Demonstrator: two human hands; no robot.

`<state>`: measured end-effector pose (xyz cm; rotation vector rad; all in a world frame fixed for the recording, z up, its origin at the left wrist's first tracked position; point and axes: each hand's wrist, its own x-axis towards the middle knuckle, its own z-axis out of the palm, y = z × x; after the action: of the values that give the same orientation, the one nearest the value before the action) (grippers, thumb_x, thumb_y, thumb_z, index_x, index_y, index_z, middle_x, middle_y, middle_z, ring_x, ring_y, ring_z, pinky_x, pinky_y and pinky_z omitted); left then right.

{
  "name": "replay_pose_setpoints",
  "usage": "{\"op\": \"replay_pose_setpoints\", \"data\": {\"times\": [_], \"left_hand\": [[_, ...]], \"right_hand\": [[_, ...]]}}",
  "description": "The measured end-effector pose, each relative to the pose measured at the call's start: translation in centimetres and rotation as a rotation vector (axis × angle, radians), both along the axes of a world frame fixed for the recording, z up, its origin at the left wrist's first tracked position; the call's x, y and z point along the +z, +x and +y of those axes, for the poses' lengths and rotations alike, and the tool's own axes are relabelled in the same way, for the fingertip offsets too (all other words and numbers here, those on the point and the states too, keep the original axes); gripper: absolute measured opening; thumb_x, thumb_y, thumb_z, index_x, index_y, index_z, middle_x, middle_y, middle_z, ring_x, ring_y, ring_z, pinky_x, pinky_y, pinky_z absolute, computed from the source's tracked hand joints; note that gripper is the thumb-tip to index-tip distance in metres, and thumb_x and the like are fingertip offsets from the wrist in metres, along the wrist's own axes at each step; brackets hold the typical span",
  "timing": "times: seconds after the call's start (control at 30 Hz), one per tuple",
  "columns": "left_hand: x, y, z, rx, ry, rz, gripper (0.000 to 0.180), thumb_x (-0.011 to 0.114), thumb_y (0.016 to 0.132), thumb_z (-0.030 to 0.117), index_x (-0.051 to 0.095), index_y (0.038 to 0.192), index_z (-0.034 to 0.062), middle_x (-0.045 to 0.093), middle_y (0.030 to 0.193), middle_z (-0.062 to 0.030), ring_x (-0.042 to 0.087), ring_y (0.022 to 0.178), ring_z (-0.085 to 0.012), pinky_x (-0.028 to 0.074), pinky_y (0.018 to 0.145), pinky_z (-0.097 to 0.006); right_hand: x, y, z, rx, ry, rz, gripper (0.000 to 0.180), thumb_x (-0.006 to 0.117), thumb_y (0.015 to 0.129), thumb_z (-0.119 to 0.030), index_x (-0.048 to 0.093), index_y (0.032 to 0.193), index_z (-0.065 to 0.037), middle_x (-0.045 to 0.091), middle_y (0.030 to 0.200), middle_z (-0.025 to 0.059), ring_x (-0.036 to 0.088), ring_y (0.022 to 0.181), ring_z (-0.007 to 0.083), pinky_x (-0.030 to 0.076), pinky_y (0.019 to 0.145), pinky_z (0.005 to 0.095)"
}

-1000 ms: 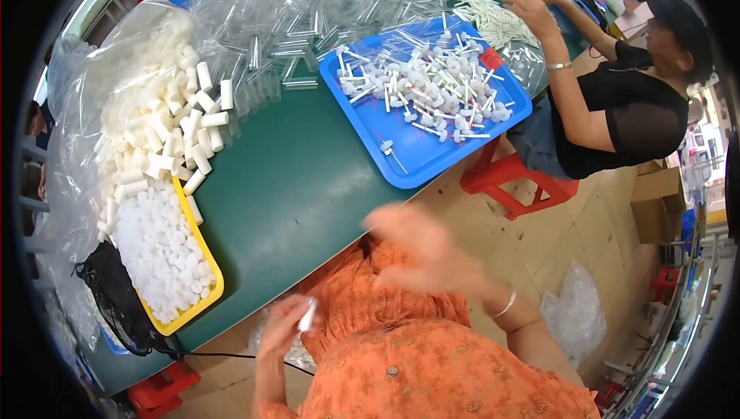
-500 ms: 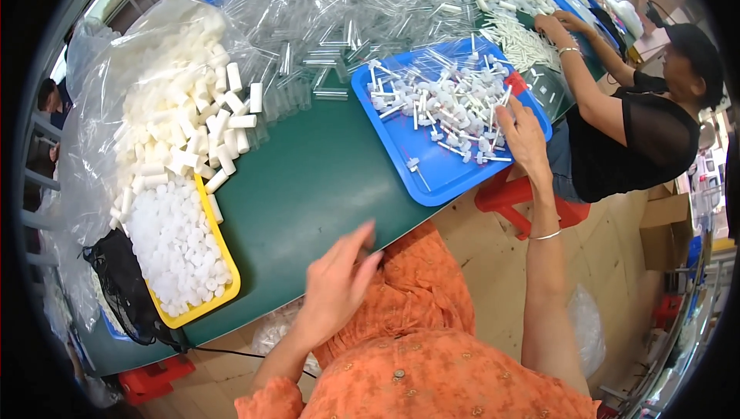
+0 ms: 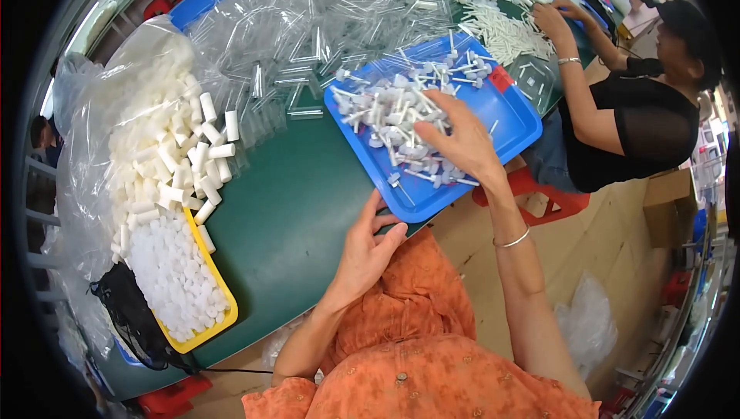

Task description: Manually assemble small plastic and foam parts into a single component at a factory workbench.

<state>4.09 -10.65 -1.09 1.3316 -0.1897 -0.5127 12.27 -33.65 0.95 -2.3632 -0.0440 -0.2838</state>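
Note:
My right hand (image 3: 461,140) lies over the blue tray (image 3: 518,130), thumb and fingers apart, its fingertips against a heap of small white stick pieces with translucent knobs (image 3: 401,107). The heap is gathered at the tray's left and middle, with a few loose pieces by its far edge. My left hand (image 3: 368,253) is at the table edge beside the tray's near left corner. Its fingers are stretched out and hold nothing; whether they touch the tray I cannot tell.
White foam-like cylinders (image 3: 196,158) spill from a clear bag on the left, above a yellow tray (image 3: 230,319) of small white caps. Clear tubes (image 3: 308,49) cover the far green table (image 3: 285,203). A co-worker (image 3: 617,122) sits at the right, hands by white sticks (image 3: 501,33).
My right hand has swept left from the tray's right side, and the pieces have shifted left, baring blue tray on the right. My left hand has moved up to the tray's near corner.

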Motion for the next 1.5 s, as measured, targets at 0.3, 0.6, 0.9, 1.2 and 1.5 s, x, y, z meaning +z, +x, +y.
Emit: {"op": "replay_pose_setpoints", "data": {"times": [0.3, 0.6, 0.9, 1.2, 1.5], "left_hand": [[0.6, 0.4, 1.7, -0.053, 0.076, 0.034, 0.057, 0.058, 0.095, 0.003, 0.035, 0.148, -0.0015, 0.053, 0.135, -0.0135, 0.06, 0.108, -0.0178, 0.053, 0.086, -0.03], [2.1, 1.2, 5.0, 0.021, 0.352, -0.148, 0.032, 0.06, 0.094, 0.005, 0.06, 0.126, 0.0004, 0.068, 0.111, -0.0089, 0.062, 0.098, -0.012, 0.051, 0.083, -0.025], [1.9, 0.3, 5.1, 0.019, 0.339, -0.231, 0.028, 0.06, 0.094, 0.004, 0.063, 0.121, -0.0007, 0.069, 0.108, -0.0093, 0.064, 0.096, -0.0131, 0.051, 0.085, -0.025], [1.3, -0.9, 7.0, 0.069, 0.313, -0.159, 0.028, 0.061, 0.093, 0.004, 0.063, 0.12, -0.0008, 0.068, 0.11, -0.0087, 0.063, 0.097, -0.0132, 0.051, 0.083, -0.026], [1.5, -1.7, 7.6, 0.1, 0.323, -0.124, 0.028, 0.06, 0.094, 0.006, 0.062, 0.121, -0.0005, 0.067, 0.111, -0.009, 0.063, 0.098, -0.0136, 0.051, 0.084, -0.026]], "right_hand": [[1.2, -0.9, 1.3, 0.102, -0.028, 0.104, 0.059, 0.063, 0.092, -0.037, 0.049, 0.139, -0.004, 0.055, 0.136, 0.0217, 0.054, 0.125, 0.0378, 0.042, 0.103, 0.0389], [2.2, -7.5, 3.5, 0.235, -0.367, -0.203, 0.01, 0.074, 0.077, -0.016, 0.072, 0.083, -0.008, 0.059, 0.077, 0.0054, 0.055, 0.078, 0.0255, 0.043, 0.068, 0.0391], [-0.7, -6.1, 6.2, 0.113, -0.647, -0.136, 0.012, 0.074, 0.075, -0.018, 0.067, 0.075, -0.008, 0.061, 0.078, 0.0051, 0.06, 0.081, 0.0255, 0.048, 0.062, 0.0384], [2.5, -7.1, 4.5, 0.116, 0.078, 0.011, 0.012, 0.071, 0.083, -0.012, 0.068, 0.079, -0.001, 0.06, 0.068, 0.004, 0.055, 0.06, 0.0144, 0.045, 0.056, 0.0284], [1.3, 3.0, -12.9, -0.384, 0.031, -0.116, 0.021, 0.07, 0.086, -0.019, 0.07, 0.088, 0.002, 0.062, 0.07, 0.0006, 0.051, 0.065, 0.005, 0.041, 0.058, 0.0244]]}}
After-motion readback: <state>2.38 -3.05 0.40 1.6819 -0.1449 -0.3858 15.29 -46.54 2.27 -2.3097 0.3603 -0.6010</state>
